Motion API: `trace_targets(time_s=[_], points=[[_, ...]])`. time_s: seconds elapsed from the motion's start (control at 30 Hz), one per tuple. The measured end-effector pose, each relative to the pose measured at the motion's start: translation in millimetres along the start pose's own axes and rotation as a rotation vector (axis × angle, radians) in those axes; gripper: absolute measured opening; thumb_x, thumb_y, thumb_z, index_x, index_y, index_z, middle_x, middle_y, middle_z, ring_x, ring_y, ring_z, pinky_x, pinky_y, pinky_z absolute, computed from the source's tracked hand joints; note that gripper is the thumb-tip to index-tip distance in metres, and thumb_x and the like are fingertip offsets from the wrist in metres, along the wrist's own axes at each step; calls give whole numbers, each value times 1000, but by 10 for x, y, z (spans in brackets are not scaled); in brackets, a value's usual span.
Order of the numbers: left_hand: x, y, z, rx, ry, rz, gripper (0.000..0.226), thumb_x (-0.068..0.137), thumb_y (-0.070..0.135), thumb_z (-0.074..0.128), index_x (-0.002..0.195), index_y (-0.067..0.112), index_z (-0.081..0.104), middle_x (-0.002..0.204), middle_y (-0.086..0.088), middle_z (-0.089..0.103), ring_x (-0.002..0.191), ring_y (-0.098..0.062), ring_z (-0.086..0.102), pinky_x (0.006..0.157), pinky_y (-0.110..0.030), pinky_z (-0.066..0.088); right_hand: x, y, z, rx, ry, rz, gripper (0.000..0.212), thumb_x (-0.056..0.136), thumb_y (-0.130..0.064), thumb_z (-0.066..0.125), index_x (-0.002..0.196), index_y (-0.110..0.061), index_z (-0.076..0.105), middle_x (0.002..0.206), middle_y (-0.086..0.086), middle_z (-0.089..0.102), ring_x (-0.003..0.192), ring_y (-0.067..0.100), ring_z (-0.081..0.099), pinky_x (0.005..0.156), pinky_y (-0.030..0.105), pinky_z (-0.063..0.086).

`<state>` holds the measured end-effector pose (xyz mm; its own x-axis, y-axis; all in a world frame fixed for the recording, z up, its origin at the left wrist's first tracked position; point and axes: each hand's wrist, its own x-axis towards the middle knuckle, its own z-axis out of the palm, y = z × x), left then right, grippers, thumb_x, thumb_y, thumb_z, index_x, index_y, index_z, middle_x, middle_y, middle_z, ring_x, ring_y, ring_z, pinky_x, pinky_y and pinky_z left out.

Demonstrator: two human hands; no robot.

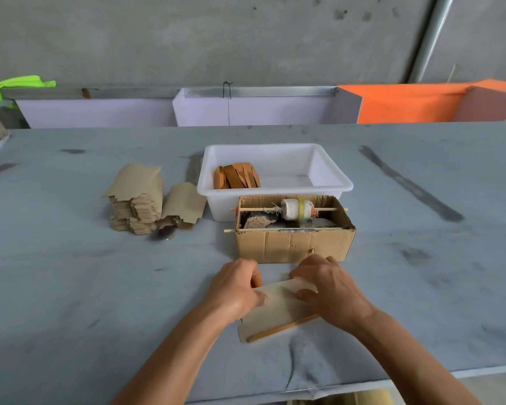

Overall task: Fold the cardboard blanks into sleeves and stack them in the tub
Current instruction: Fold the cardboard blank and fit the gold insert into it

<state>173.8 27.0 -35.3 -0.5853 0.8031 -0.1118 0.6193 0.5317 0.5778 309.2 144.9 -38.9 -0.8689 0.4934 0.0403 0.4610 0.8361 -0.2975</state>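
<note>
The cardboard blank [278, 309] is gripped at its far end by the left hand [234, 287] and the right hand [330, 290], fingers curled on it; its long axis runs toward the tub [327, 171].

You will find no text, label, brand, number or sign that can be read here. The brown cardboard box [294, 244] in front of you shows a plain front face with no print on it. The white tub [275, 182] has bare walls. The stacks of cardboard blanks [136, 200] on the worktop [70, 287] carry no writing, and the blank [278, 308] under your hands is plain too.
</note>
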Motion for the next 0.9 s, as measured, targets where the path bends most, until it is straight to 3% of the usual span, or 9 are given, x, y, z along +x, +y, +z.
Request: trace_targets(time_s=[0.17,0.37,0.5,0.57,0.77,0.9], points=[[-13,-55,18,-202,34,-7,25,71,5,77,66,24,60,64,7,59,62,-12,56,67,-31,53,50,11,-19,33,32,-94,27,94,-16,55,115,-28,67,118,-4,59,107,15,45,84,18,37],[-22,-117,39,-132,107,39,27,74,10,74,59,27,59,57,13,55,55,-5,51,58,-22,46,39,13,-1,127,47,-110,21,91,-11,59,102,-21,73,100,-2,64,95,13,48,78,18,39],[-13,-114,36,-83,86,98,17,77,9,69,76,25,68,56,13,54,55,-3,50,60,-21,44,21,0,-4,165,81,-119,20,87,-7,62,96,-19,75,94,-2,65,91,12,47,76,18,40],[-13,-107,34,-31,81,139,17,79,9,67,85,25,72,58,14,54,60,-5,52,63,-19,42,14,2,-3,178,92,-128,20,86,-5,63,93,-18,76,91,-3,66,91,13,48,76,19,40],[-38,-84,-9,39,74,247,15,80,11,68,84,25,71,75,12,61,82,-10,58,81,-26,45,20,-8,20,129,128,-184,18,79,1,69,82,-15,76,84,0,67,88,20,53,75,24,43],[-52,-41,-8,277,127,426,21,87,11,59,95,27,70,98,10,62,98,-12,47,87,-25,31,5,-51,14,-58,239,-338,26,57,7,81,60,-17,71,65,-3,62,65,24,57,53,32,48]])
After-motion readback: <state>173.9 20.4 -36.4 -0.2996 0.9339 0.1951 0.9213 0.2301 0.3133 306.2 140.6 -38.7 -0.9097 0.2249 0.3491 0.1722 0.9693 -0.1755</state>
